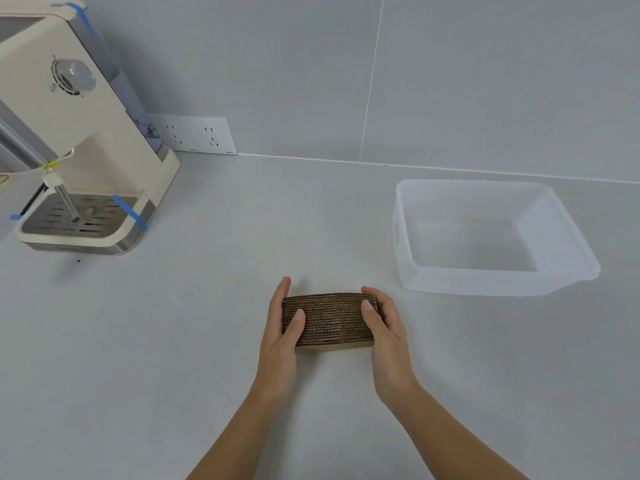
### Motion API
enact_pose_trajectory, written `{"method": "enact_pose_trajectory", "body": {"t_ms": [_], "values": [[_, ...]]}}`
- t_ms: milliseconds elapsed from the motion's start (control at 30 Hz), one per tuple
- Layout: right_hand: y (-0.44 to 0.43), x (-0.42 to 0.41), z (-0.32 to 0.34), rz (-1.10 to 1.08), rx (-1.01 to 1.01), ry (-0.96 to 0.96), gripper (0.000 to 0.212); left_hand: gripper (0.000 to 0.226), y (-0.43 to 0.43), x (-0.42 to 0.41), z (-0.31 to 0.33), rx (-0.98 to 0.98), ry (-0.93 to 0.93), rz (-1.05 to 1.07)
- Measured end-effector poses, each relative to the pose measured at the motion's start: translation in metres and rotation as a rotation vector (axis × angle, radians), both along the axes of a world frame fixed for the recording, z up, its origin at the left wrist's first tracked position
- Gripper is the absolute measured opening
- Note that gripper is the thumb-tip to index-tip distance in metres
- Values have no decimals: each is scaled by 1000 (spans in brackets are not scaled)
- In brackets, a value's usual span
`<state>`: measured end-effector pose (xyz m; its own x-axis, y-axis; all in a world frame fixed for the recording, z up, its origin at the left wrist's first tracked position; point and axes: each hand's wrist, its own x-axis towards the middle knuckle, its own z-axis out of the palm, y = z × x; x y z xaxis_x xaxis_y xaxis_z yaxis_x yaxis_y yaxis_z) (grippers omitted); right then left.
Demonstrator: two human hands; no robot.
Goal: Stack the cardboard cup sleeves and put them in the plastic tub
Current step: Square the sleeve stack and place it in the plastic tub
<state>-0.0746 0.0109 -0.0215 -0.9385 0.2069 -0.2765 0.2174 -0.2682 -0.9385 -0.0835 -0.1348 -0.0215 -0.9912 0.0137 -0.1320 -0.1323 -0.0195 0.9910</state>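
A: Nearest are two bare forearms, coming up from the bottom edge and narrowing toward each other. What are the hands doing?

B: The left hand (282, 327) and the right hand (382, 329) stand on edge, palms facing, and press in on the two ends of a stack of cardboard cup sleeves (329, 322). Each thumb lies over the near face of the stack; the other fingers reach along its far ends. Both hands are clamped on it.

A: Is the stack lifted?

B: Its lower edge meets the surface (173, 358), so it looks to be resting there, held between the palms.

A: What is it like?

B: Brown corrugated card, many flattened sleeves packed together so their wavy edges show as fine ridged lines. The block is wide and low, slightly curved along the top, with a smooth tan band along the bottom.

A: And the tub?

B: The plastic tub (491, 282) sits beyond the right hand and off to its right, apart from the stack. It is translucent, rectangular, with rounded corners and a flared rim, and nothing shows inside.

A: Anything past the left hand?

B: Well beyond and to its left stands a cream drinks machine (79, 133) with a slotted metal drip tray and strips of blue tape. A white wall socket (195, 135) is beside it on the grey tiled wall. The surface is matte pale grey.
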Motion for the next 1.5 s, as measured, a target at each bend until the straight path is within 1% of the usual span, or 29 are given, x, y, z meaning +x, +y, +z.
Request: {"method": "enact_pose_trajectory", "body": {"t_ms": [133,267,367,433,533,567,600,700,800,933,1033,1067,1133,1167,1200,1300,1433,1500], "values": [[-5,-2,3,-50,-46,9,20,45,-1,-3,1,48,-32,4],[-10,-7,7,-78,-63,22,12,24,2,-4,5,39,-74,35],[-9,-7,9,-104,-30,77,11,17,2,-5,7,33,-15,68],[-6,-4,8,-109,1,97,12,19,2,-5,7,29,5,27],[-3,-1,4,-80,0,67,23,37,3,-5,5,58,-18,-52],[-3,-1,4,-67,-4,56,25,40,2,-6,6,69,-31,-61],[-4,-2,4,-63,-10,52,25,40,2,-7,8,76,-37,-66],[-2,-6,6,-85,-12,68,19,28,0,-10,11,57,-44,-75],[3,-6,4,-60,-29,65,16,20,0,-8,8,30,-77,-121],[4,-6,2,-50,-24,24,13,24,3,-8,5,33,-102,-88],[4,-8,1,-42,-18,3,12,14,2,-8,5,50,-107,-110],[5,-9,1,-38,-22,-5,12,19,0,-8,6,84,-111,-138],[5,-11,1,-43,-37,-21,11,57,-7,-8,6,102,-96,-240],[4,-12,1,-50,-39,-23,11,74,-10,-9,8,70,-84,-306],[3,-13,1,-58,-41,-26,11,85,-12,-10,11,28,-72,-370],[0,-15,1,-83,-17,-40,11,105,-18,-12,18,-66,-78,-515],[-7,-16,1,-124,30,-59,11,135,-29,-18,26,-121,-159,-621],[-9,-16,1,-132,40,-69,11,144,-33,-18,27,-190,-152,-673]]}}
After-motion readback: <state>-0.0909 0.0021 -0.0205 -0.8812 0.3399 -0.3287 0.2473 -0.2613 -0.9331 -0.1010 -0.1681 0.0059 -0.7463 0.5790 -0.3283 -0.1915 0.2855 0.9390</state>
